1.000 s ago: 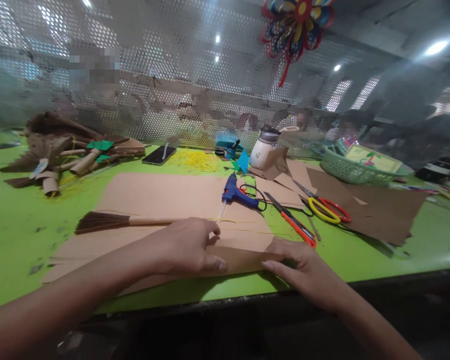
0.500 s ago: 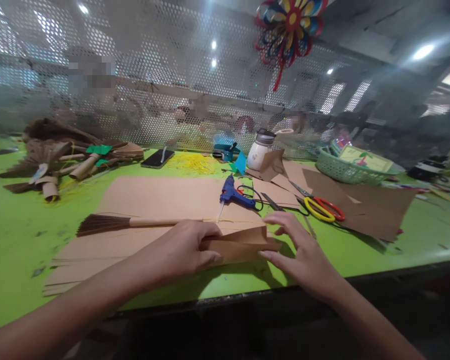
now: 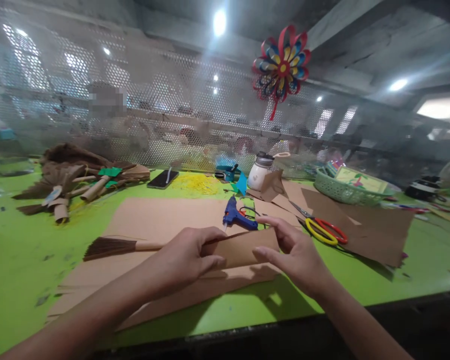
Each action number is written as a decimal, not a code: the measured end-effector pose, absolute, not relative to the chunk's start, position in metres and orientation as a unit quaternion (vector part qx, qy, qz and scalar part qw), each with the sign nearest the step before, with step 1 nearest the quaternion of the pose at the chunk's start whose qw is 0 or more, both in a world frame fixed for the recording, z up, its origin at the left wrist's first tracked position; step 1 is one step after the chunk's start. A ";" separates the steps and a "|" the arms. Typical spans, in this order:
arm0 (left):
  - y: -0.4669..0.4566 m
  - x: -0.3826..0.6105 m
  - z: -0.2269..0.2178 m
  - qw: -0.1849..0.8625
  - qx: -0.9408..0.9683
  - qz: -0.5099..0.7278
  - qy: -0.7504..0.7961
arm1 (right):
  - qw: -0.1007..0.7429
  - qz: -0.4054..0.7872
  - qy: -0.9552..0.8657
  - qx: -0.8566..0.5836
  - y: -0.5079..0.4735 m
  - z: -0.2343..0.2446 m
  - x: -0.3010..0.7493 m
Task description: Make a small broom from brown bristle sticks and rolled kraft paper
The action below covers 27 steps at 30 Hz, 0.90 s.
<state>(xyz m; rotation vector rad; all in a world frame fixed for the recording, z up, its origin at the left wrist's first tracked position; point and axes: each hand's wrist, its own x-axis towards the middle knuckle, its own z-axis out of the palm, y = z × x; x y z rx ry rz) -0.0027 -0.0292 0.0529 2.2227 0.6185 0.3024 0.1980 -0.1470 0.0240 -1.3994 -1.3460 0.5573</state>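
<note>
My left hand (image 3: 189,255) is closed on the left end of a strip of brown paper (image 3: 240,248), lifted above the green table (image 3: 22,260). My right hand (image 3: 294,252) pinches the strip's right end between thumb and fingers. The strip curls between both hands. Beneath it lie large brown paper sheets (image 3: 165,220). A small brown broom (image 3: 112,246) rests on the sheets just left of my left hand.
A blue glue gun (image 3: 237,214) lies behind the strip. Yellow and red scissors (image 3: 324,230) lie to the right on more brown paper (image 3: 375,230). A green basket (image 3: 345,189), white jar (image 3: 258,171), phone (image 3: 162,178) and pile of finished brooms (image 3: 75,177) stand farther back, before a perforated screen.
Both hands lifted the brown paper strip off the sheets and curled it. The right hand went from lying flat on the paper to pinching its end. The view tilted up.
</note>
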 end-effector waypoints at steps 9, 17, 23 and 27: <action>-0.029 -0.006 0.053 0.400 0.877 0.099 0.247 | 0.535 0.201 -0.567 -0.593 -0.146 0.020 0.196; -0.031 -0.004 0.053 0.449 0.863 0.067 0.221 | 0.527 0.210 -0.559 -0.604 -0.154 0.022 0.192; -0.037 0.002 0.060 0.387 0.897 0.066 0.200 | 0.543 0.255 -0.548 -0.583 -0.160 0.022 0.190; -0.041 0.005 0.054 0.387 0.896 0.061 0.208 | 0.550 0.317 -0.527 -0.566 -0.162 0.018 0.191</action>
